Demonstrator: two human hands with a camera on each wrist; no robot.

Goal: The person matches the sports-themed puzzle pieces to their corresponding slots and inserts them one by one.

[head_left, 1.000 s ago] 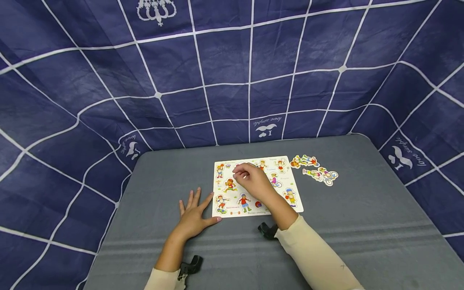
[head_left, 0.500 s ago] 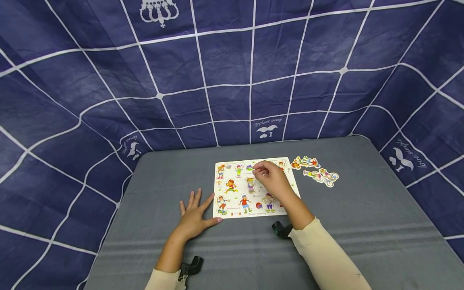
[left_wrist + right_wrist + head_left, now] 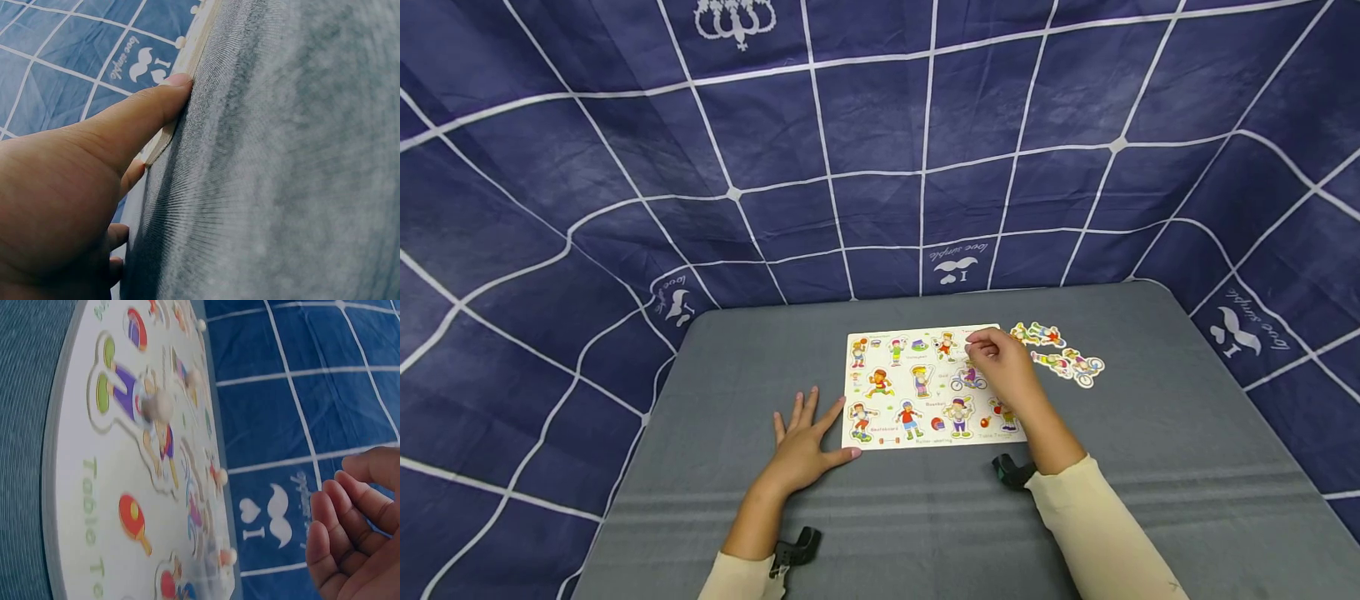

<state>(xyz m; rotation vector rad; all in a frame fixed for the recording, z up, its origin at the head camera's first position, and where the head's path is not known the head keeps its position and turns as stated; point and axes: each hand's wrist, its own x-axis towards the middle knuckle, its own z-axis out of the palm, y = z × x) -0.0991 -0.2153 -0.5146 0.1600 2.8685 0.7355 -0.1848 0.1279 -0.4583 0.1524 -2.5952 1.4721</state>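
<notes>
We see our right hand, fingers loosely curled and empty, over the puzzle board's far right corner, nearer the loose pieces just rightward on the table; our flat left hand braces the board's near left corner.

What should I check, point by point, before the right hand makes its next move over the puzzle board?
1. Puzzle board lies flat on the grey table: ok.
2. Left hand steadies the board's left edge with its thumb: ok.
3. Right hand holds nothing: ok, by the right wrist view.
4. Loose pieces lie right of the board, apart from it: ok.
5. Slot under the right hand is free: cannot tell.
</notes>
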